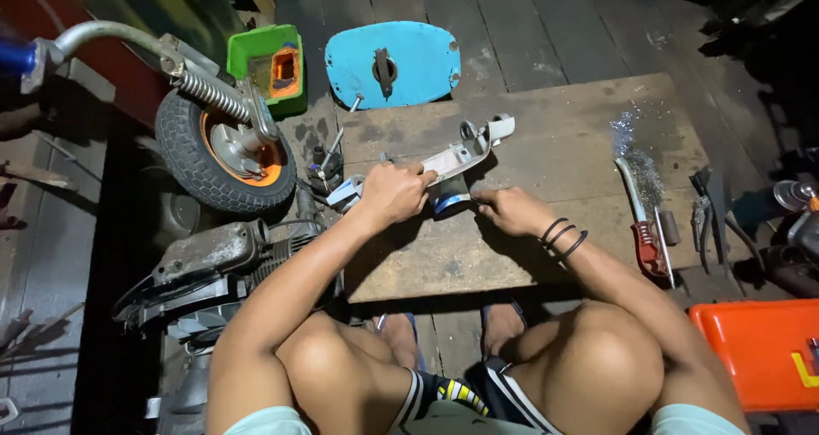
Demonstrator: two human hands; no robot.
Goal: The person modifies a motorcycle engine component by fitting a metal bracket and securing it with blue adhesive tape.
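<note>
- Gripping a long pale-grey metal bracket part [456, 160], your left hand [394, 193] has its fingers curled shut around the near end.
- Your right hand [509, 210] presses fingertips down beside a small blue-and-white piece [450, 203] under the part; can't tell if it's grasping.
- Part lies tilted across the worn wooden board [546, 136], far end ringed and raised.
- Open board to the right up to the red-handled wire brush [646, 222]; left edge crowded by the small orange-rimmed wheel [223, 155].
</note>
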